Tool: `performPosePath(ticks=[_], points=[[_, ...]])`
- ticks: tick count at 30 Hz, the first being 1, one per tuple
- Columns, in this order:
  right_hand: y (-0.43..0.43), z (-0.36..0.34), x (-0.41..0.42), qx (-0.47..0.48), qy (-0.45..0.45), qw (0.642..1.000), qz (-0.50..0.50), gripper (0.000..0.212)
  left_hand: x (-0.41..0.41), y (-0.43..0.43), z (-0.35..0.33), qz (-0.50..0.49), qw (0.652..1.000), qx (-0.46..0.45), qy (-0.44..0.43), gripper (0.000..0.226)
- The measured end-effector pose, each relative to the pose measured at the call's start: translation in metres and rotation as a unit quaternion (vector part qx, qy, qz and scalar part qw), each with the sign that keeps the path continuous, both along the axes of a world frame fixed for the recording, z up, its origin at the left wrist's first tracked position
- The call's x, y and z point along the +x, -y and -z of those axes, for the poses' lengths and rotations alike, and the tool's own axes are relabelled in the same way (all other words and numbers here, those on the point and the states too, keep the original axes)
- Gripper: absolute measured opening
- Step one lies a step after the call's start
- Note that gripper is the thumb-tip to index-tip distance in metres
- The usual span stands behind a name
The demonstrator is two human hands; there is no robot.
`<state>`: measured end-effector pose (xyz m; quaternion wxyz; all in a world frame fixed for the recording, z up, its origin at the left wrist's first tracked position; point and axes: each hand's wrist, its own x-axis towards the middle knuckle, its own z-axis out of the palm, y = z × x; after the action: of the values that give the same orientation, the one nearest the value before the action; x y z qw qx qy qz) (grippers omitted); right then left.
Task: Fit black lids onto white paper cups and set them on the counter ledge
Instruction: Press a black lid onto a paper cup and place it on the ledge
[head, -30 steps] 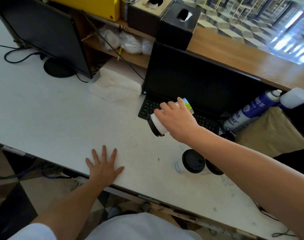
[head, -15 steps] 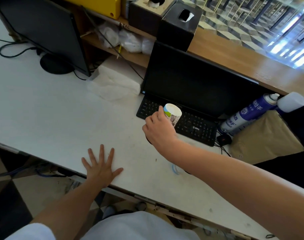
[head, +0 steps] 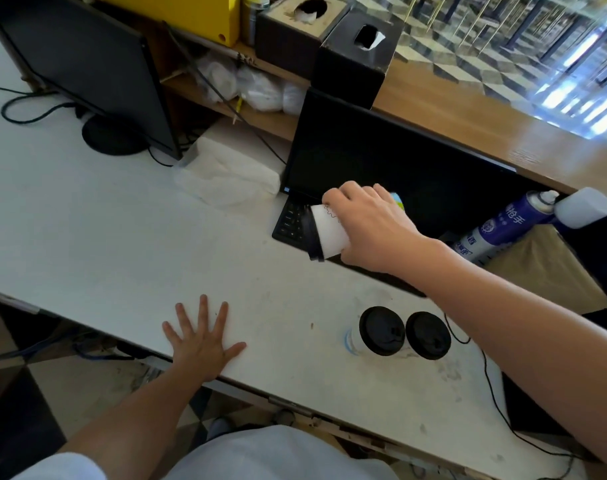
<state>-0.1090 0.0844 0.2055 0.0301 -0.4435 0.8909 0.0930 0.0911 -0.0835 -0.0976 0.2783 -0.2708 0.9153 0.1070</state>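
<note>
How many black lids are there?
3. One lid on the paper cup in the right hand; second lid and third lid side by side on the white desk. Some may be hidden.

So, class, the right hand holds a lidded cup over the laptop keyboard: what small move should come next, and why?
Probably tip the paper cup upright and raise it toward the wooden counter ledge. The right hand grips it tilted sideways, its black lid already fitted, and the ledge behind the laptop shows bare wood.

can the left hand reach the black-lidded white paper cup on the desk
Probably yes: the left hand lies flat on the white desk, only bare desktop between it and the black-lidded white paper cup.
</note>
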Motion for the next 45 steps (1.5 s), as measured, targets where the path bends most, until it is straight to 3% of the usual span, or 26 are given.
performPosePath(ticks=[4,8,10,13,16,19,21,30,45], points=[[-0.013,0.016,0.0,-0.174,0.171,0.962,0.121,0.076,-0.003,-0.001,-0.001,0.009,1.0,-0.009,0.009,0.097],[-0.018,0.067,0.013,-0.338,0.326,0.857,0.211,0.077,-0.003,0.001,-0.003,0.013,1.0,-0.004,0.011,0.097],[-0.02,0.089,0.021,-0.39,0.371,0.806,0.246,0.073,-0.005,0.002,-0.006,0.011,1.0,0.004,0.013,0.096],[-0.025,0.116,0.029,-0.409,0.394,0.775,0.277,0.071,-0.018,0.002,-0.02,-0.04,0.998,0.054,-0.006,0.095],[-0.033,0.126,0.028,-0.403,0.407,0.767,0.287,0.073,-0.041,-0.002,-0.049,-0.065,0.977,0.153,-0.133,0.102],[-0.041,0.126,0.019,-0.404,0.414,0.76,0.296,0.074,-0.073,-0.015,-0.094,-0.047,0.922,0.289,-0.252,0.101],[-0.043,0.121,0.012,-0.411,0.41,0.757,0.298,0.074,-0.096,-0.025,-0.125,-0.023,0.898,0.325,-0.296,0.1],[-0.05,0.06,-0.039,-0.482,0.341,0.776,0.223,0.083,-0.174,-0.046,-0.222,0.043,0.835,0.355,-0.418,0.067],[-0.064,-0.048,-0.158,-0.562,0.279,0.768,0.127,0.092,-0.294,-0.052,-0.336,0.127,0.787,0.318,-0.514,0.071]])
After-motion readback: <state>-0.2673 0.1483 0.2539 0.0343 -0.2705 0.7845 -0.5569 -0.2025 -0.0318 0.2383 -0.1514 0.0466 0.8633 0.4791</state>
